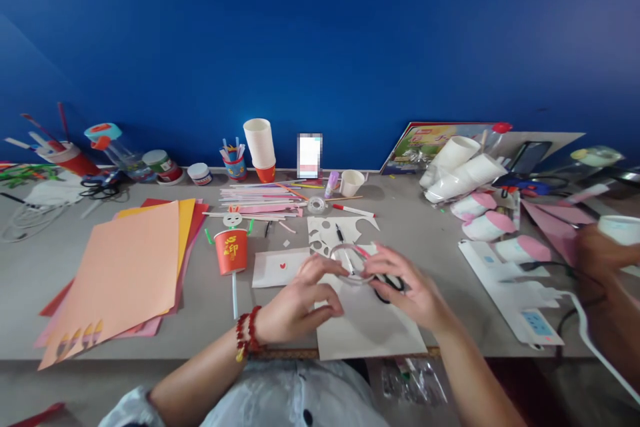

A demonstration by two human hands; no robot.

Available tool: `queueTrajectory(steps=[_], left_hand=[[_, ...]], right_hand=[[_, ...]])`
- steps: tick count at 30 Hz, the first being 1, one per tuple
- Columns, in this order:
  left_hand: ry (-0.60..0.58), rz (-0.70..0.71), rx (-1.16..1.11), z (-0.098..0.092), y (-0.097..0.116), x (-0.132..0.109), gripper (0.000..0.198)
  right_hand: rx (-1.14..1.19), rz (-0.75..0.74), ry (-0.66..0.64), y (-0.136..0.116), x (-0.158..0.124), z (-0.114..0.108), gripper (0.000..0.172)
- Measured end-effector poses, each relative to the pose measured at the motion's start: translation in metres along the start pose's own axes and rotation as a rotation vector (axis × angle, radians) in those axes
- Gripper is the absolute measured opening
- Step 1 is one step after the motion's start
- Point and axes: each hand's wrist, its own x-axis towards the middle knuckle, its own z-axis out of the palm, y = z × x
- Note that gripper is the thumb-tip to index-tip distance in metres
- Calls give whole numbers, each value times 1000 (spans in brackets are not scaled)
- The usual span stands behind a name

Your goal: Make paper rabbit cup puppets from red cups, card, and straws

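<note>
My left hand [303,303] touches the clear, round plastic ring [356,279], its grip unclear from here; my right hand [405,287] pinches it above white sheet paper [370,333], near the grey desk [200,337]'s front edge. I'd steady it lightly.

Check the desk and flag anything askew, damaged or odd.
The salmon-coloured paper sheet lies askew, one corner poking past the front edge of the grey desk. The white paper scrap near the middle is full of round holes, which look cut on purpose. I see no spill.
</note>
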Motion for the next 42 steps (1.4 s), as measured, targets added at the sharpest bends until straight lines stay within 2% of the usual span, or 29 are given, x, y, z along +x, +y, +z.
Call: queueTrajectory(steps=[5,7,9,11,12,14,16,17,19,20,22,27,33,42], left_hand=[[288,-290,-234,0,-13,-2,14],[362,-426,-384,0,-18,-4,20],[415,-544,-534,-2,-21,-5,26],[462,-604,-616,-4,-22,-5,28],[482,-614,-631,-5,-22,-5,28],[508,-621,-639,-5,-22,-4,27],[524,-626,-636,-3,-23,-3,25],[532,-627,-631,-2,-23,-3,24],[552,-626,-618,0,-24,-3,21],[564,-625,-610,0,-24,-4,21],[581,-620,-606,2,-24,-5,20],[593,-587,-612,3,-26,-10,18],[668,-479,-542,6,-27,-11,18],[701,-540,-796,3,-13,-4,25]], right_hand=[[-373,29,90,52,-4,-34,52],[-529,71,144,80,-11,-48,47],[-620,85,121,102,-18,-56,46],[-663,106,92,109,-20,-54,46],[-661,125,112,105,-19,-49,46],[-569,167,253,81,-13,-30,42],[-265,156,424,42,-1,-2,23],[-47,160,404,21,6,13,15],[306,190,310,-17,20,40,10],[416,205,259,-31,26,51,9],[555,253,245,-47,35,68,9],[711,341,280,-47,39,86,8],[767,354,291,-52,37,97,10],[732,337,284,-47,35,104,16]])
